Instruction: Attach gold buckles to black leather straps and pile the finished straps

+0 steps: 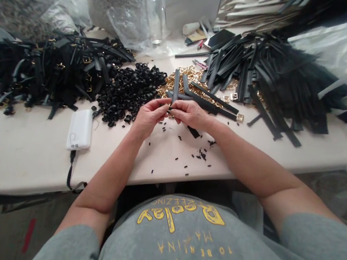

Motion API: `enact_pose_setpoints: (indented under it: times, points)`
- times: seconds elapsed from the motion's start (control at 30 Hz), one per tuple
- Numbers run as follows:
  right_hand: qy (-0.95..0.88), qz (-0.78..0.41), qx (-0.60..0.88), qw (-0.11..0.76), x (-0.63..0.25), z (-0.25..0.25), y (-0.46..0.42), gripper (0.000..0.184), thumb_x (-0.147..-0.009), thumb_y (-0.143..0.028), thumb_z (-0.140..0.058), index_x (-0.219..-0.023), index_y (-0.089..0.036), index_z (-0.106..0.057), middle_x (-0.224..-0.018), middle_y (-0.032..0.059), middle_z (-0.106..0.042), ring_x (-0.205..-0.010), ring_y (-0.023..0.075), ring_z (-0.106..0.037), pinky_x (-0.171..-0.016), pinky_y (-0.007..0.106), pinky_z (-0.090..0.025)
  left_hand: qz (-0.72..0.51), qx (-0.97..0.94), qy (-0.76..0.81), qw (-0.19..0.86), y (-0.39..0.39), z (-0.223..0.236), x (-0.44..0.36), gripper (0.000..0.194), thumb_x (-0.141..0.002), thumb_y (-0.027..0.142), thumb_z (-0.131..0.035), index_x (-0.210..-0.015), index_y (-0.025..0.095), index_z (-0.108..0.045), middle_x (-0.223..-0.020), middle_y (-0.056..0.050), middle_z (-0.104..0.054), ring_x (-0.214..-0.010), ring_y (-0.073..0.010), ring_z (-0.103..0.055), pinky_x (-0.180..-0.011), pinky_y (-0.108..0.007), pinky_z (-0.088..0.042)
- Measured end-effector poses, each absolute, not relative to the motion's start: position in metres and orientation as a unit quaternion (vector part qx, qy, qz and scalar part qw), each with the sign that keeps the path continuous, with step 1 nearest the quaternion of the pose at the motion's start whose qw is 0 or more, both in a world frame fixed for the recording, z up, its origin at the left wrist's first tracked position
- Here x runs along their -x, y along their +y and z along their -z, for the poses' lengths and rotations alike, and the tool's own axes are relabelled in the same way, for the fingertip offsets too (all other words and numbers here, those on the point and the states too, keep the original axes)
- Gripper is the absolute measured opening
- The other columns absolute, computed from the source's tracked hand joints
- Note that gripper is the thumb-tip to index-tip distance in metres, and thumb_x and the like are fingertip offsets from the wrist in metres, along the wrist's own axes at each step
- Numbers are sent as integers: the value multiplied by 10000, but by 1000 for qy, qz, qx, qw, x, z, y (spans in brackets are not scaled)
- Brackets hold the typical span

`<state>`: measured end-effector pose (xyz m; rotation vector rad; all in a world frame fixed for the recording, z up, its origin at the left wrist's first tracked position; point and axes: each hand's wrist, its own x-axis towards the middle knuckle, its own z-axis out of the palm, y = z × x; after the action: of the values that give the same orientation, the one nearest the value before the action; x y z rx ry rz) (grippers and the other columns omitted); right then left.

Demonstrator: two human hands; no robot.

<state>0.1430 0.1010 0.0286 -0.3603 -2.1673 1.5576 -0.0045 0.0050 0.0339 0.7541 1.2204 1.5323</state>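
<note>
Left hand (149, 117) and right hand (193, 114) meet, both pinched narrow on a strap (176, 85) (exact hold hidden); loops (130, 91) heaped to the left, buckles (191, 74) just beyond.

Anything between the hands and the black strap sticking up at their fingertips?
Nothing visible. The left hand and right hand meet at the near end of the black strap, though the fingers cover the exact grip. The heap of gold pieces lies beyond the hands, not in between.
</note>
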Motion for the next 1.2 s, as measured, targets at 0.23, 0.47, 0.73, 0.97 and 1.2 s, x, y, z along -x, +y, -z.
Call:
enact_pose_setpoints:
  times: [0.23, 0.47, 0.73, 0.97, 1.2]
  points:
    - [-785, -556, 127, 242, -140, -24, 101, 217, -948, -225, -546, -758, -120, -549, -589, -32, -521, -518, 49, -428, -507, 169, -330, -637, -322, 498, 492, 5, -36, 2, 232, -772, 260, -766, -986, 184, -725, -654, 12, -611, -524, -57, -550, -478, -139, -424]
    - [-763, -580, 137, 250, -141, -27, 101, 198, -956, -194, -530, -772, -123, -523, -583, -36, -513, -495, 40, -408, -480, 155, -313, -646, -285, 485, 516, 7, -34, 4, 237, -745, 227, -790, -969, 211, -713, -711, 16, -615, -527, -46, -548, -484, -131, -442]
    - [-747, -613, 146, 213, -144, -29, 100, 147, -932, -239, -555, -852, -116, -555, -649, -21, -564, -458, 34, -441, -426, 137, -321, -662, -244, 475, 526, 9, -33, 2, 238, -687, 172, -822, -905, 177, -725, -714, 13, -629, -522, -31, -543, -490, -104, -464]
    - [-779, -597, 145, 123, -151, -38, 104, 170, -914, -230, -493, -815, -123, -582, -668, -15, -574, -470, 49, -455, -435, 157, -343, -665, -178, 454, 566, 8, -33, 15, 215, -686, 137, -778, -883, 170, -699, -740, 20, -624, -539, -13, -552, -487, -62, -459]
    - [-788, -581, 136, 150, -149, -37, 98, 178, -917, -223, -473, -898, -119, -616, -659, -28, -554, -471, 54, -444, -461, 167, -359, -632, -176, 467, 593, 9, -29, 11, 275, -657, 110, -778, -909, 137, -670, -771, -8, -651, -566, -34, -589, -510, -78, -483]
